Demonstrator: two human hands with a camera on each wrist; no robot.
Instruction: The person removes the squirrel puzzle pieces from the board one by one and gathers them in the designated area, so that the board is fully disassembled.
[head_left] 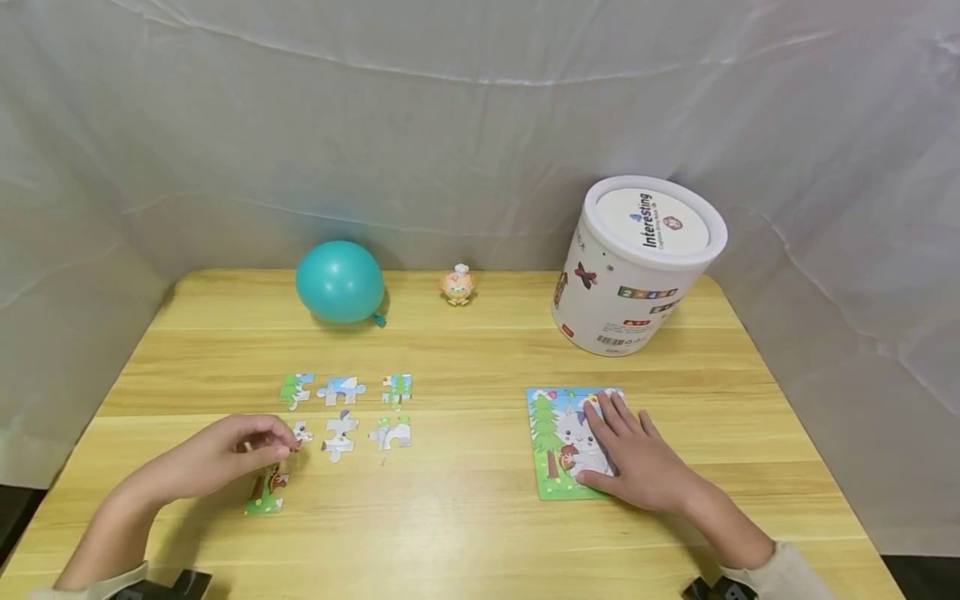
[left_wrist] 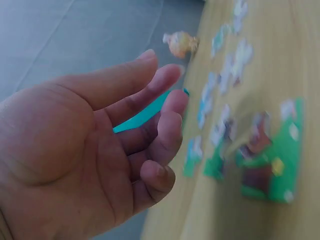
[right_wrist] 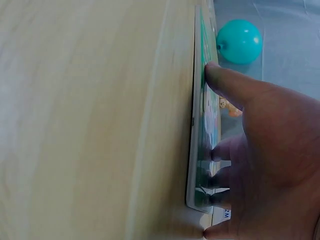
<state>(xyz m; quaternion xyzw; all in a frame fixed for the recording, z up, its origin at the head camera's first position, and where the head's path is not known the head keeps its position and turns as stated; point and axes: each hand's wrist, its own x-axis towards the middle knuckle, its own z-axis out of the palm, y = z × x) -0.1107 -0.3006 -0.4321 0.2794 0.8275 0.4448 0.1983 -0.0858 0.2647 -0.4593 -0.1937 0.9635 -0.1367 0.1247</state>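
Note:
My left hand (head_left: 225,450) hovers over the left puzzle pieces, its fingers loosely bent. The left wrist view shows nothing between the thumb and fingers (left_wrist: 167,130). Just below the hand lies a green and brown puzzle piece (head_left: 264,497), partly covered in the head view. A piece with a bit of white face (head_left: 302,432) peeks out beside the fingertips. Farther off are a white rabbit-face piece (head_left: 340,436) and a blue-sky piece (head_left: 341,390). My right hand (head_left: 645,462) rests with spread fingers on a rabbit picture puzzle board (head_left: 551,450), covering its right side.
Other loose pieces, including a tree piece (head_left: 399,387) and a grey-white piece (head_left: 393,432), lie apart on the wooden table (head_left: 465,533). At the back stand a teal balloon (head_left: 340,282), a small orange figurine (head_left: 457,286) and a large white bucket (head_left: 626,287), before a grey cloth (head_left: 450,150).

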